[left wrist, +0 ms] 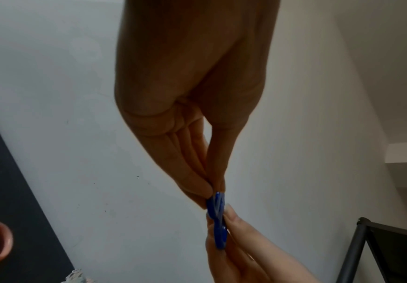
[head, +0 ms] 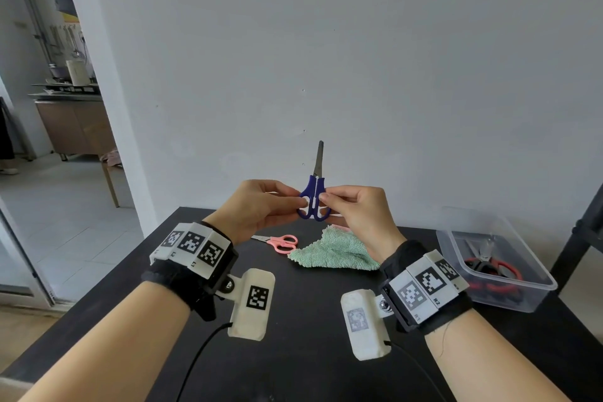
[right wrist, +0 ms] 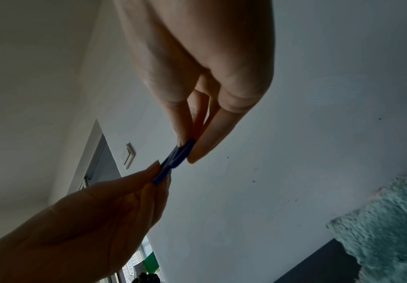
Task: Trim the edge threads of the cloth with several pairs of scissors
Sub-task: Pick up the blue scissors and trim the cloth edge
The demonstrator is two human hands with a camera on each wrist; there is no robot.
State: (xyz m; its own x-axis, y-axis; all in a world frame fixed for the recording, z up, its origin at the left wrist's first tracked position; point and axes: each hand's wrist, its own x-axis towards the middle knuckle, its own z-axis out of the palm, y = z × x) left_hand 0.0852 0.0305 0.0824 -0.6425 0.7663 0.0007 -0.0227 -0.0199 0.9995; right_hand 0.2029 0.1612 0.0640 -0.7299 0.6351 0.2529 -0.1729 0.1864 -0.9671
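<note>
Blue-handled scissors (head: 314, 197) stand upright in the air above the black table (head: 293, 352), blades closed and pointing up. My left hand (head: 261, 206) pinches the left handle loop and my right hand (head: 355, 209) pinches the right one. The left wrist view shows the blue handles (left wrist: 218, 216) edge-on between the fingertips of both hands, and so does the right wrist view (right wrist: 175, 159). A green fluffy cloth (head: 336, 251) lies crumpled on the table under my right hand, also visible in the right wrist view (right wrist: 386, 220). Pink scissors (head: 280, 242) lie left of the cloth.
A clear plastic box (head: 499, 258) at the table's right holds red-handled scissors (head: 492, 268). A grey wall stands just behind the table. A dark frame (head: 584, 232) rises at the far right. An open doorway lies to the left.
</note>
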